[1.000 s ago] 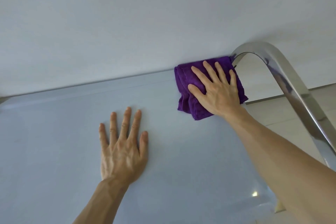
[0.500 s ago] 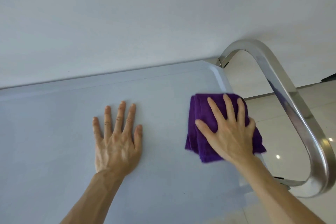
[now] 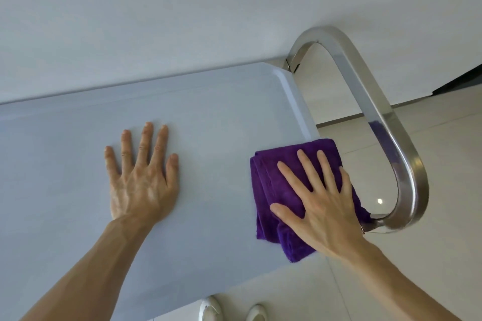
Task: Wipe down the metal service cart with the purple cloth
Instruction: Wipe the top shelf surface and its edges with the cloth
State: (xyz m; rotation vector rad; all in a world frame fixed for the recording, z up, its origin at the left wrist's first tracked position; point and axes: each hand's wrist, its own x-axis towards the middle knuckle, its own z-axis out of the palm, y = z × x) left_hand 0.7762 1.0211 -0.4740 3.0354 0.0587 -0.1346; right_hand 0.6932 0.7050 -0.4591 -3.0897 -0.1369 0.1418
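two hands lie flat on the pale, smooth top of the metal service cart (image 3: pixel 208 117). left hand (image 3: pixel 142 185): fingers straight and spread, palm down on the bare surface, grasping nothing. right hand (image 3: pixel 320 206): fingers straight, pressing the purple cloth (image 3: pixel 271 190) onto the cart's right edge. the cloth is deep purple, plush, folded into several layers, its right side overhanging the raised rim. just beside it curves the cart's polished steel handle (image 3: pixel 365 101), against a white wall (image 3: pixel 182 8) and tiled floor (image 3: pixel 443 164).
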